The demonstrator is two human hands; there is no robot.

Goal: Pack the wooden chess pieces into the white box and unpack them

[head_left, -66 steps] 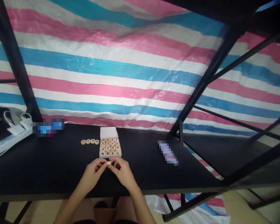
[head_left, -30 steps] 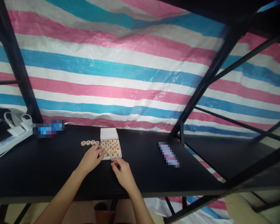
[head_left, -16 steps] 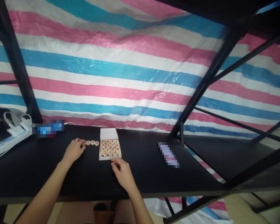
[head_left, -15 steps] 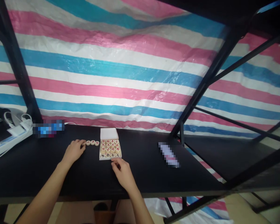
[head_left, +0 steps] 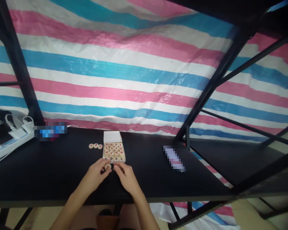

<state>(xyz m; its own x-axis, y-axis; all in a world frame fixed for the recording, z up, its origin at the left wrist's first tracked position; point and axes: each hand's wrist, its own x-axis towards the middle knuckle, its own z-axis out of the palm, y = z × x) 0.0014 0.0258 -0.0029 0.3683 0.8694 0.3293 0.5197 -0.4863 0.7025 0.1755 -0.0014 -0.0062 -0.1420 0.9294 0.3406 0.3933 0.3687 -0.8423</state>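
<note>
Between the thumb and fingers of my left hand (head_left: pixel 97 172) is a round Chinese chess piece (head_left: pixel 108 167) with a red character, tilted toward me in front of the box. My right hand (head_left: pixel 126 175) rests just to its right, thumb and forefinger slightly apart near the box's front edge; nothing shows between them. The white box (head_left: pixel 112 137) stands with its lid flap folded back. Inside lie rows of Chinese chess pieces (head_left: pixel 116 148), red characters behind and black ones in the front row. My fingers partly cover the front left corner. Three red-marked pieces (head_left: pixel 95 146) form a row left of the box.
On the black table (head_left: pixel 144 182), a blurred-out flat object (head_left: pixel 174 158) lies to the right. A blurred blue item (head_left: pixel 51 131) and a white power strip (head_left: pixel 13 145) with plugs are at the left. Black metal posts (head_left: pixel 199 102) and a striped sheet (head_left: pixel 120 73) stand behind.
My left hand has moved right and nearer from the end of the row, bringing one piece to the front of the box. Three pieces stay in the row. My right hand has barely moved.
</note>
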